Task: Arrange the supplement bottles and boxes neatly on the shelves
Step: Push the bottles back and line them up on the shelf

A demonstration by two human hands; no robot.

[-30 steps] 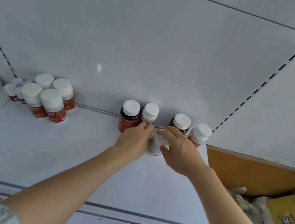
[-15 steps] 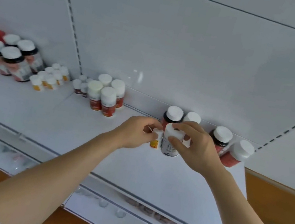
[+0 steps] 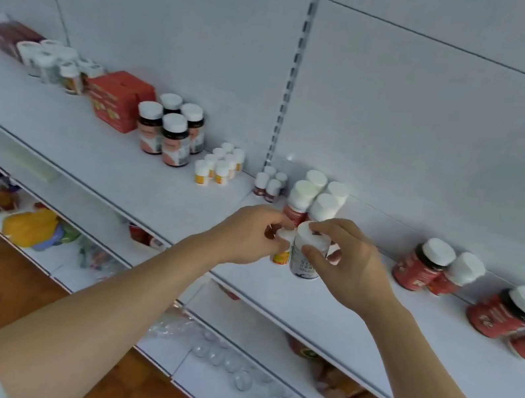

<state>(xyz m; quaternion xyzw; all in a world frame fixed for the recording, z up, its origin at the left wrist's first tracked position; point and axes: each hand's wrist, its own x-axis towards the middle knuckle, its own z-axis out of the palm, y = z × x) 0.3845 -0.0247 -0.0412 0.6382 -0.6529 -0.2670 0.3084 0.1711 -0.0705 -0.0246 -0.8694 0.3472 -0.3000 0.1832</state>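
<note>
1. The right hand (image 3: 351,269) pinches a white bottle with a blue-printed label (image 3: 306,258) by its cap end. The thumb sits on the near side and the other fingers (image 3: 325,230) curl over the top, so the grip is narrow and closed around the bottle.
2. Touching it on the left, the left hand (image 3: 244,234) holds a small white bottle with an orange label (image 3: 281,252). Its fingers are curled tight around the cap, though how many of them touch it I cannot tell. Both bottles are above the front part of the white shelf (image 3: 322,309), and I cannot tell whether either base rests on it.
3. To do this step well, I judge each bottle should go to its own kind. The small one matches the cluster of 6 or so little orange-label bottles (image 3: 219,165) to the left of the fingers and further back. Set each down base first, label to the front, and release only once it stands (a top pinch lets a bottle swing).
4. Just behind the fingers, 4 white-capped red-label bottles (image 3: 315,195) stand close, and a careless lift could knock them.
5. Further right along the back, red bottles (image 3: 430,267) lean or lie tipped and still need straightening.
</note>
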